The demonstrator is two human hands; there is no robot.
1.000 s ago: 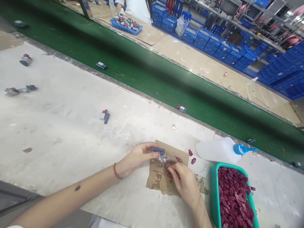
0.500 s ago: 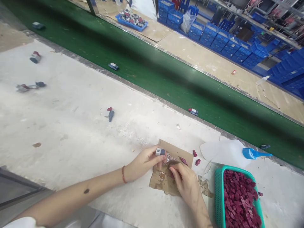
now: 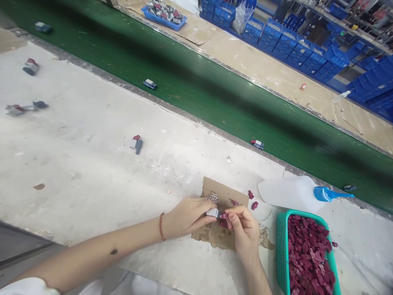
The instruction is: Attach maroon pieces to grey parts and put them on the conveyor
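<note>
My left hand (image 3: 188, 217) pinches a small white and dark-grey plastic piece (image 3: 212, 212) above a glue-stained cardboard sheet (image 3: 225, 189). In my right hand (image 3: 245, 229), closed thumb against finger, is a small maroon plastic piece (image 3: 223, 216). The maroon piece meets the dark end of the white and grey one; whether they are joined I cannot tell. Several more maroon pieces (image 3: 254, 205) lie on and beside the cardboard. To the right, a green basket (image 3: 283, 254) is full of maroon pieces (image 3: 310, 254).
A white squeeze bottle (image 3: 288, 191) with a blue nozzle lies behind the basket. Beyond the table edge runs a green conveyor belt (image 3: 196, 98) carrying small vehicle-like assemblies (image 3: 150, 84). More assemblies (image 3: 137, 144) sit on the table to the left. Across the belt stand blue crates (image 3: 270, 37).
The maroon piece now shows in my right hand, which has risen from the cardboard to meet the left. My left hand has turned its piece and lowered it. Assemblies on the belt have shifted right.
</note>
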